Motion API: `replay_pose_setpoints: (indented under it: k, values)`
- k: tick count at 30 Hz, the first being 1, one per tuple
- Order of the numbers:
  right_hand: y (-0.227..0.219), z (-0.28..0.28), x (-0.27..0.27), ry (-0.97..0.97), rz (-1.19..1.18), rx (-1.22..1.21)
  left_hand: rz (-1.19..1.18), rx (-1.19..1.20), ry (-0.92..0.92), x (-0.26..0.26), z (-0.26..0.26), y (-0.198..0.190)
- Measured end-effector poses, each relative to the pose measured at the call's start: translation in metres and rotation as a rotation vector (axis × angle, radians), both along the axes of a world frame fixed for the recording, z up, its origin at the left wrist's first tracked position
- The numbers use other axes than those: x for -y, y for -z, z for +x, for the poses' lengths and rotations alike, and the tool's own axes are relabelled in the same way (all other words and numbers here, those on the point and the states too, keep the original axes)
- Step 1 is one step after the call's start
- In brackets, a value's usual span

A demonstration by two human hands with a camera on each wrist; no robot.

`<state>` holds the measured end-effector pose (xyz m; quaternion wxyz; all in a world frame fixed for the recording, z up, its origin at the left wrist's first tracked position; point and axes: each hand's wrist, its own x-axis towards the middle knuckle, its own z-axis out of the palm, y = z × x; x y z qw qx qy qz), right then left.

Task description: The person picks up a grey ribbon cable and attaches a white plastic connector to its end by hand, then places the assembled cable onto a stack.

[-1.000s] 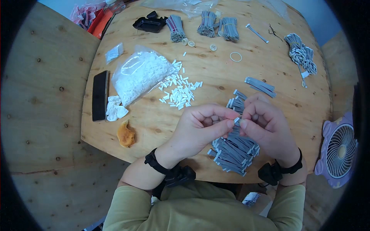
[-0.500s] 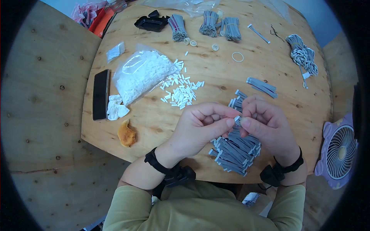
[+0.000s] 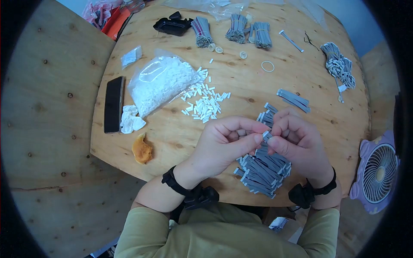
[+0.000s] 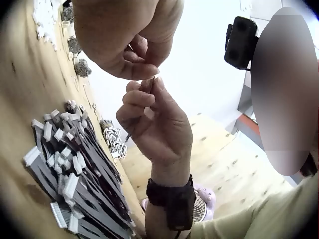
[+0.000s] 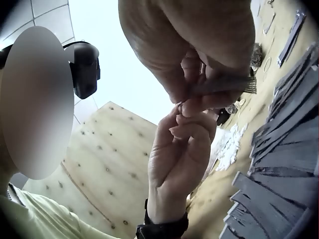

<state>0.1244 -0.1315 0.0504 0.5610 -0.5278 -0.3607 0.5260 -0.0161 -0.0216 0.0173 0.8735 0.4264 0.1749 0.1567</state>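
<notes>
In front of the person, above a heap of grey ribbon cables (image 3: 264, 170) with white end connectors, the two hands meet at the fingertips. Thumb and index finger of the left hand (image 3: 226, 139) pinch a small white connector (image 3: 266, 134) from the left. The right hand (image 3: 301, 139) grips a grey ribbon cable (image 5: 219, 85), which runs across its fingers in the right wrist view, a row of metal ends showing at the far end. Where cable and connector come together, fingertips hide most of the join.
Loose white connectors (image 3: 206, 106) lie beside a clear bag of them (image 3: 161, 84). A phone (image 3: 113, 105), a piece of bread (image 3: 142, 149) and a crumpled tissue (image 3: 131, 119) lie left. Tied cable bundles (image 3: 263, 35) stand at the back; a fan (image 3: 376, 172) is right.
Both hands stay together with the thumbs pinching at the same spot, and the white connector has turned slightly. The whole head view has shifted a little.
</notes>
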Motion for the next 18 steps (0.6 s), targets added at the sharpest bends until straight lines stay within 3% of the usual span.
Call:
replay_pose_setpoints:
  k: [7,13,18]
  values:
    - [-0.006,0.005,-0.002,-0.028,-0.056,-0.059,-0.158,0.058,0.055,-0.003,-0.002,-0.001]
    - [0.004,0.003,0.0,-0.077,0.132,0.225,-0.126,0.037,0.047,-0.003,-0.002,0.001]
    - [0.0,-0.002,-0.002,0.024,0.008,0.049,-0.148,0.053,0.067,-0.005,-0.001,0.0]
